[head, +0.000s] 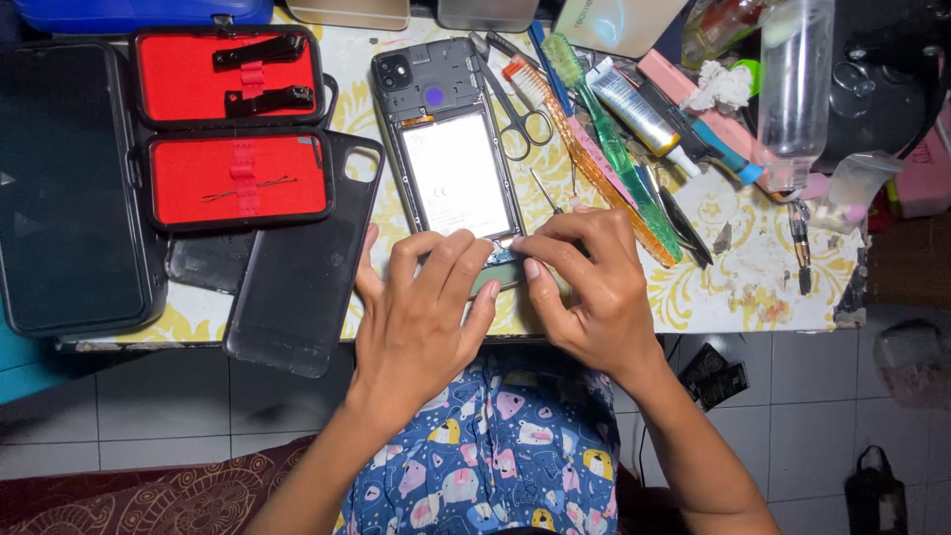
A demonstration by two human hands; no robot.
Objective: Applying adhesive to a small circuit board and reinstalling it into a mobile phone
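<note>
On the table, from largest thing to smallest:

Table: yellow-and-white patterned tabletop [753, 267], crowded with tools; its near edge runs at 6 o'clock, just above the person's lap.

Tablet: large black slab in a dark case [69, 178] at 9 o'clock, laid flat and out of the way.

Tool case: black zip case with red lining [233, 129] at 10 o'clock, spread open so its clips and pins are within reach.

Back cover: dark translucent plastic phone cover [297, 267] at 8 o'clock, set aside, overhanging the table edge.

Phone: opened smartphone with its back removed and white battery showing [451, 149], at 12 o'clock from the hands, its lower end under the fingertips.

Left hand [421, 317]: fingers pressed flat on the phone's bottom edge, apparently steadying it; not clenched around anything.

Right hand [584, 287]: thumb and fingers pinched at the same lower edge, seemingly gripping a small part there; what exactly is hidden.

Toothbrush: green plastic toothbrush [609, 139] at 1 o'clock, beside an orange comb [584, 149].

Scissors: small steel scissors [515, 109], just right of the phone.
</note>
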